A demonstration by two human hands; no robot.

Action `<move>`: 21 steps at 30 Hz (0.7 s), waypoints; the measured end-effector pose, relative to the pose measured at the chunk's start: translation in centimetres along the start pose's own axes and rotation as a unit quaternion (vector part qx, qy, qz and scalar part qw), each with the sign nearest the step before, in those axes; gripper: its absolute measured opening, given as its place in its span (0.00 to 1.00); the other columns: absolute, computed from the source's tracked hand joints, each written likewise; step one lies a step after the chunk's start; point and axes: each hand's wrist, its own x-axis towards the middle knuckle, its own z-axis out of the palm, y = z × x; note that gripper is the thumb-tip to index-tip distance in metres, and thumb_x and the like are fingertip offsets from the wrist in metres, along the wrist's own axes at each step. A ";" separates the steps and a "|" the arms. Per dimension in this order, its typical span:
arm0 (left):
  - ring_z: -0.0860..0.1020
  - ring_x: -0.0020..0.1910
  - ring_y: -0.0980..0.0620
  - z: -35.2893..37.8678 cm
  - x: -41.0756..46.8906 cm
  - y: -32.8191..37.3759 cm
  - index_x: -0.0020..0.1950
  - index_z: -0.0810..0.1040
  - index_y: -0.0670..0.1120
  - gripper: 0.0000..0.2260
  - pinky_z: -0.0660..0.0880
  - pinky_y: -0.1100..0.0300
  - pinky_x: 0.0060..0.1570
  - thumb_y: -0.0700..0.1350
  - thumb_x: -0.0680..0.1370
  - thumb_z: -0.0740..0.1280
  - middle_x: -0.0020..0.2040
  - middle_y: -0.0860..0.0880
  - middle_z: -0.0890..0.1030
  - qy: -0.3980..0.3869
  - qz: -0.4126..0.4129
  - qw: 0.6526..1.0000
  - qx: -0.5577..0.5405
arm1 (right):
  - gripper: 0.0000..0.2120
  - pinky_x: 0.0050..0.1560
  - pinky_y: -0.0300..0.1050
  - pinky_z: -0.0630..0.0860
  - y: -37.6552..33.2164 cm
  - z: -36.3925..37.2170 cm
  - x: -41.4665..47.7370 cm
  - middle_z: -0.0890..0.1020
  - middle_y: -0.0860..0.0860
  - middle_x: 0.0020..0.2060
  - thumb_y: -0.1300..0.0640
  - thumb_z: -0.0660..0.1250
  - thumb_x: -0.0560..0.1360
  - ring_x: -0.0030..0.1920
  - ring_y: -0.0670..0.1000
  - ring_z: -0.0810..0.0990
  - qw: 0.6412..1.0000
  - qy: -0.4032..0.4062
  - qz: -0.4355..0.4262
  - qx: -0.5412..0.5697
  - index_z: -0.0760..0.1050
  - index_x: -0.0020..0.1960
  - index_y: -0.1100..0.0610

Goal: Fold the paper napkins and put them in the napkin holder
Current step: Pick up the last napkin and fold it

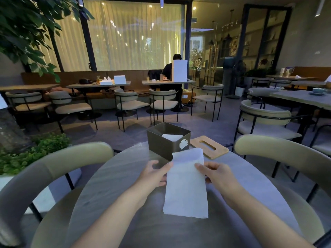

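A long white paper napkin is held up above the round grey table, its lower end hanging toward me. My left hand pinches its left edge near the top. My right hand grips the right edge at about the same height. Just behind the napkin stands the dark open box that serves as the napkin holder, with a folded white napkin lying inside it.
The holder's wooden lid with a slot lies flat to the right of the box. Beige chair backs curve at the table's left and right. A person sits at a far table.
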 end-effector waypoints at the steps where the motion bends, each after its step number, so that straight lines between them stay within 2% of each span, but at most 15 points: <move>1: 0.88 0.50 0.49 -0.1 -0.1 -0.1 0.65 0.74 0.47 0.28 0.83 0.57 0.53 0.59 0.72 0.78 0.53 0.46 0.88 -0.031 -0.019 0.999 -0.011 | 0.13 0.44 0.44 0.75 -0.1 0.0 -0.1 0.86 0.60 0.39 0.55 0.72 0.78 0.38 0.51 0.79 1.000 -0.004 -0.002 0.001 0.84 0.42 0.65; 4: 0.88 0.50 0.52 -0.5 -0.5 -0.1 0.61 0.83 0.46 0.17 0.83 0.63 0.47 0.53 0.77 0.75 0.52 0.48 0.90 -0.106 -0.032 0.994 -0.020 | 0.15 0.51 0.51 0.77 -0.1 0.0 -0.3 0.84 0.68 0.49 0.55 0.71 0.79 0.43 0.58 0.81 1.000 -0.023 -0.009 0.000 0.83 0.48 0.70; 6: 0.88 0.51 0.53 -0.7 -0.7 0.2 0.58 0.86 0.47 0.09 0.82 0.66 0.44 0.47 0.79 0.74 0.52 0.49 0.90 -0.120 -0.026 0.992 -0.024 | 0.14 0.57 0.55 0.81 -0.1 0.2 -0.4 0.84 0.68 0.51 0.55 0.71 0.79 0.49 0.63 0.84 1.000 -0.025 -0.004 0.003 0.83 0.50 0.69; 8: 0.87 0.52 0.52 -0.6 -0.7 0.4 0.55 0.88 0.48 0.07 0.82 0.63 0.48 0.45 0.79 0.74 0.52 0.49 0.90 -0.101 -0.015 0.995 -0.009 | 0.13 0.60 0.58 0.81 -0.2 0.3 -0.6 0.85 0.65 0.52 0.55 0.70 0.79 0.55 0.65 0.84 0.999 -0.037 0.006 0.019 0.83 0.52 0.66; 10: 0.87 0.51 0.49 -0.5 -0.8 0.4 0.53 0.89 0.50 0.06 0.79 0.56 0.52 0.44 0.78 0.73 0.52 0.46 0.90 -0.074 0.008 0.997 0.001 | 0.11 0.59 0.55 0.82 -0.3 0.4 -0.9 0.87 0.60 0.52 0.54 0.70 0.79 0.55 0.61 0.86 0.996 -0.075 0.021 0.051 0.84 0.55 0.61; 12: 0.87 0.51 0.46 -0.4 -1.1 0.5 0.52 0.89 0.52 0.06 0.76 0.50 0.51 0.44 0.79 0.72 0.53 0.45 0.89 -0.066 0.028 0.997 -0.011 | 0.10 0.59 0.53 0.83 -0.4 0.4 -1.2 0.89 0.56 0.52 0.56 0.70 0.79 0.54 0.57 0.87 0.992 -0.110 0.025 0.058 0.84 0.57 0.58; 16: 0.86 0.56 0.43 -0.4 -1.5 0.6 0.56 0.87 0.54 0.09 0.79 0.53 0.50 0.43 0.81 0.70 0.55 0.46 0.89 -0.089 0.043 0.995 -0.018 | 0.09 0.63 0.59 0.81 -0.4 0.3 -1.1 0.89 0.55 0.51 0.57 0.69 0.80 0.54 0.57 0.87 0.995 -0.089 -0.003 0.046 0.85 0.56 0.59; 18: 0.85 0.58 0.44 -0.6 -1.7 0.8 0.59 0.86 0.51 0.10 0.81 0.56 0.54 0.41 0.82 0.68 0.57 0.45 0.88 -0.100 0.048 0.993 -0.035 | 0.09 0.63 0.59 0.80 -0.5 0.3 -1.1 0.89 0.55 0.52 0.59 0.69 0.80 0.54 0.57 0.88 0.994 -0.087 -0.008 0.069 0.84 0.58 0.59; 21: 0.85 0.60 0.46 -0.9 -2.0 1.1 0.62 0.85 0.49 0.11 0.80 0.54 0.58 0.40 0.83 0.66 0.59 0.45 0.87 -0.119 0.044 0.990 -0.069 | 0.10 0.63 0.56 0.81 -0.5 0.1 -1.1 0.89 0.55 0.53 0.60 0.68 0.81 0.55 0.57 0.87 0.991 -0.095 -0.023 0.093 0.85 0.59 0.57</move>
